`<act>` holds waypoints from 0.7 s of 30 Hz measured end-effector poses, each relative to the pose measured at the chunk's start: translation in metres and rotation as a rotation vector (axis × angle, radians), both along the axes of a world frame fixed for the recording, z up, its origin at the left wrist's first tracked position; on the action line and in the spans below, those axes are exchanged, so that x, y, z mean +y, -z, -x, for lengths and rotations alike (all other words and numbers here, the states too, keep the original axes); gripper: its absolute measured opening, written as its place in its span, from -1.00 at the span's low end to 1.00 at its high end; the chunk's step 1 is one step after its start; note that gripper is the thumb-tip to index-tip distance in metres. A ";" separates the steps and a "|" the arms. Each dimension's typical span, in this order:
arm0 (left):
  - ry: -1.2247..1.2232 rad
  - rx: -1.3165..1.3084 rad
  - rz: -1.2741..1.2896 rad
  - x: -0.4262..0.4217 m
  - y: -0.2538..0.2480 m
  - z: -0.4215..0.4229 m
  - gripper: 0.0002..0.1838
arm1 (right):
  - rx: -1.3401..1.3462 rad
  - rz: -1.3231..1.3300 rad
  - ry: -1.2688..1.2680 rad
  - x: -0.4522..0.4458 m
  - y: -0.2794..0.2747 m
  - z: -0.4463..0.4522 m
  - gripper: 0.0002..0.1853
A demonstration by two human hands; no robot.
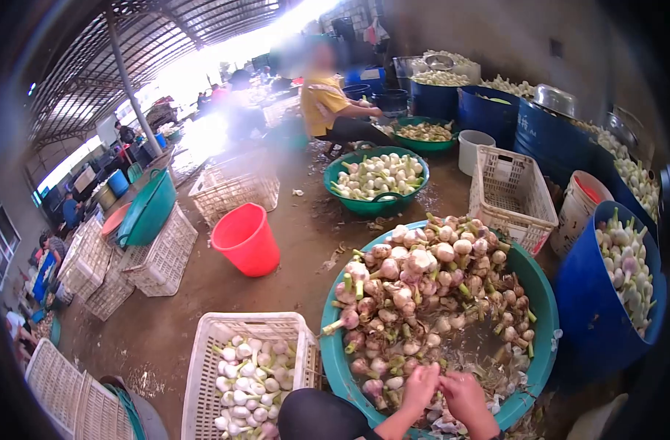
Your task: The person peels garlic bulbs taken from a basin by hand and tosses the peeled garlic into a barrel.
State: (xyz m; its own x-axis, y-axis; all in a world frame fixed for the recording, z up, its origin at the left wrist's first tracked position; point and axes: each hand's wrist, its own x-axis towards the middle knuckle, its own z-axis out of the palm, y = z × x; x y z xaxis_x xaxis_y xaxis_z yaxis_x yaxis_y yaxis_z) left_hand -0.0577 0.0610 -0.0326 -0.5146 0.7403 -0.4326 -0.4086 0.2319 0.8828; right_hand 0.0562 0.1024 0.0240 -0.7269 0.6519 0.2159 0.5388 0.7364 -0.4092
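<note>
Over the near rim of a wide green tub (548, 323), my left hand (420, 387) and my right hand (461, 396) meet, fingertips close together. The fingers of both are curled and pinched; whatever sits between them is hidden. Unpeeled garlic bulbs (416, 271) with short stems, brownish and purple, are heaped in the tub beyond my hands. Water and loose skins (507, 381) show at the tub's near right. Left of my knee stands a white plastic crate (250, 319) holding peeled white garlic bulbs (243, 381).
A red bucket (247, 242) stands on the wet floor ahead. Behind it is a green basin (375, 205) of peeled garlic. A person in a yellow top (324, 99) sits farther back. Blue barrels (581, 301) of garlic line the right, near a white crate (515, 220).
</note>
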 end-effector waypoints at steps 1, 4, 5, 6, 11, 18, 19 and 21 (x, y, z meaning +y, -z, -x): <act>0.206 0.316 0.149 -0.003 -0.013 0.003 -0.44 | -0.245 0.199 -0.136 -0.003 -0.007 -0.005 -0.77; 0.443 0.553 0.321 -0.006 -0.030 0.004 -0.44 | -0.211 -0.007 0.035 -0.025 -0.004 -0.010 -0.87; 0.480 0.457 0.249 -0.004 -0.020 0.003 -0.47 | -0.122 -0.093 0.067 -0.027 0.010 -0.013 -0.78; 0.520 0.359 0.172 -0.004 -0.012 0.001 -0.50 | -0.126 -0.104 0.051 -0.027 0.013 -0.015 -0.78; 0.458 0.211 0.072 -0.006 0.011 -0.003 -0.56 | -0.022 0.258 0.101 -0.023 0.019 -0.023 -0.80; 0.571 0.291 0.095 -0.007 -0.002 0.000 -0.61 | -0.327 0.074 0.081 -0.040 -0.006 -0.022 -0.80; 0.575 0.303 0.113 -0.006 0.007 -0.002 -0.60 | -0.266 0.150 0.099 -0.037 0.008 -0.027 -0.83; 0.573 0.171 0.140 -0.002 0.022 -0.006 -0.59 | -0.201 0.226 0.115 -0.037 0.001 -0.023 -0.86</act>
